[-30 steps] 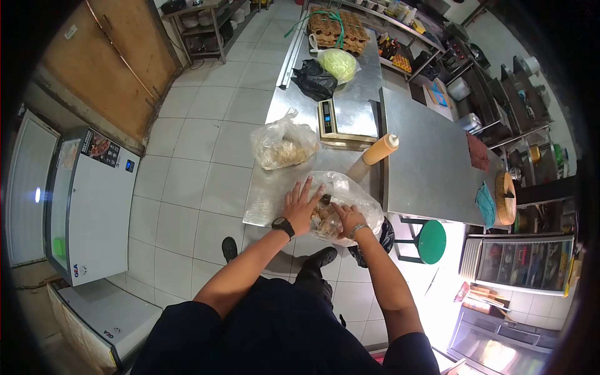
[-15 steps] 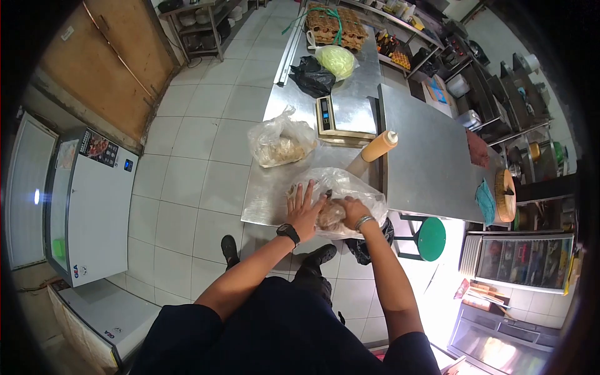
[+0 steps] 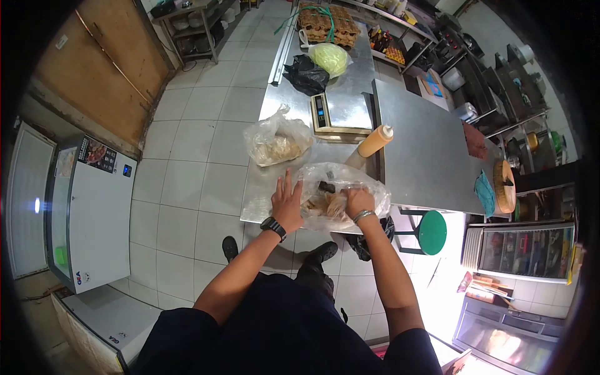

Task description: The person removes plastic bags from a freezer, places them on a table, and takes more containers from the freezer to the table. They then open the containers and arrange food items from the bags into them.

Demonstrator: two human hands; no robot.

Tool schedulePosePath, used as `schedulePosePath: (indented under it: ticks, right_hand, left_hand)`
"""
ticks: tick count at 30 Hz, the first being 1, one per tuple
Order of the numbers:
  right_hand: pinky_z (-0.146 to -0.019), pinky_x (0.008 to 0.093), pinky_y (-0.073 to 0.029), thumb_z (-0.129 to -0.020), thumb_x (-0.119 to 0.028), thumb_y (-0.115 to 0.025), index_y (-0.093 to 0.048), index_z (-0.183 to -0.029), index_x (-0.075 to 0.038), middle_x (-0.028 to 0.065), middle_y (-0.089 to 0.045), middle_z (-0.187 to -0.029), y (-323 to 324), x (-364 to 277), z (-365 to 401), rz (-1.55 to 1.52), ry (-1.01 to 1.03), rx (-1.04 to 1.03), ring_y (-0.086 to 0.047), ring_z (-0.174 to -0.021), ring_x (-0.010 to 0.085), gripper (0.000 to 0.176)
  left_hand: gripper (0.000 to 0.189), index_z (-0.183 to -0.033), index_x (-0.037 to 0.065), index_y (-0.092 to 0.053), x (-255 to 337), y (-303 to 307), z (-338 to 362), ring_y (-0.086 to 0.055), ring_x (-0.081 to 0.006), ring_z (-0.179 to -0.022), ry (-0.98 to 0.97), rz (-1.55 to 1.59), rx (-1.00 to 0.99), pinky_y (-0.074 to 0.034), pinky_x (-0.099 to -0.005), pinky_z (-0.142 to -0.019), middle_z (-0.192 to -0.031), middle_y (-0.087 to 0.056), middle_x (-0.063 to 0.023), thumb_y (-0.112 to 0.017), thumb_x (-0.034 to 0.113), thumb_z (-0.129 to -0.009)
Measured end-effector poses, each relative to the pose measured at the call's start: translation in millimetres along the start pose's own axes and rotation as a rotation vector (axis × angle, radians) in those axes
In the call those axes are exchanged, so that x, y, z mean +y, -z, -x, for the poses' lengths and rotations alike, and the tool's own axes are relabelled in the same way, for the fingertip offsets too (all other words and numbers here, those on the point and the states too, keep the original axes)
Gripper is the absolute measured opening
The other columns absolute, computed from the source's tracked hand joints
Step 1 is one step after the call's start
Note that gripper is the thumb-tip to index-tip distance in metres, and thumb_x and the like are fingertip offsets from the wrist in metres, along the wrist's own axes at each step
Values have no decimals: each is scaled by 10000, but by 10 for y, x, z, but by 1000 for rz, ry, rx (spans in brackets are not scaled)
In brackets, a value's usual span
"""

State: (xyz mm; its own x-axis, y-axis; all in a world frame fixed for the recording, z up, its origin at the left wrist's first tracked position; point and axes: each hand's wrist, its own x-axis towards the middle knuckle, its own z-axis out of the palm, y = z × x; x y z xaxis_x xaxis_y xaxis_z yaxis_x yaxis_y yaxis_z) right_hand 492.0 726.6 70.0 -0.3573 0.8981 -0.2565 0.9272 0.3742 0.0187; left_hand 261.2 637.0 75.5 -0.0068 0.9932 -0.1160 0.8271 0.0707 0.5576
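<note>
A large clear plastic bag (image 3: 319,173) with brownish contents lies at the near end of the steel table (image 3: 255,199). My left hand (image 3: 288,207), fingers spread, is at the bag's left edge and holds nothing. My right hand (image 3: 359,203) is closed on the bag's right part, its fingertips partly hidden in the plastic. A small dark piece (image 3: 326,187) shows on or in the bag between my hands. Another clear bag (image 3: 279,142) with pale contents sits just beyond my left hand. An orange squeeze bottle (image 3: 375,142) stands beyond my right hand.
A digital scale (image 3: 340,114) sits mid-table, with a black bag (image 3: 306,75), a bag of pale green content (image 3: 330,59) and stacked egg trays (image 3: 327,26) behind. A second steel table (image 3: 425,150) adjoins on the right. A green stool (image 3: 431,232) stands below it.
My left hand has moved left, off the middle of the bag to its edge. My right hand has shifted slightly up, and more of the brownish contents shows.
</note>
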Motion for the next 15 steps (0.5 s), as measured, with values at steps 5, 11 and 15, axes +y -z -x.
schedulePosePath:
  ticks: [5, 11, 15]
  right_hand:
    - [-1008, 466, -454, -741, -51, -634, -594, -1277, -161, 195, -602, -1256, 33, 250, -37, -178, 168, -38, -540, -1211, 353, 549]
    - [-1048, 461, -438, -671, -116, -782, -467, -1430, -244, 168, -425, -1461, 436, -56, 320, 150, 210, -400, -438, -1317, 378, 832]
    - [-1092, 405, -395, -636, -113, -814, -476, -1411, -146, 186, -417, -1464, 560, -8, 466, 14, 248, 9, -464, -1289, 379, 846]
  left_hand:
    - [956, -1449, 48, -351, 92, 73, 20, -159, -492, -1438, -82, 23, 50, -325, -591, -1062, -1607, 4, -226, -759, 19, -585]
    - [957, -1437, 28, -361, 283, 279, 120, -164, -503, -1434, -83, 137, 68, -305, -571, -1097, -1600, -22, -246, -771, 55, -572]
    - [862, -1402, 53, -439, 355, 400, 223, -181, -508, -1427, -119, 84, 79, -306, -557, -1098, -1600, -35, -250, -781, 95, -612]
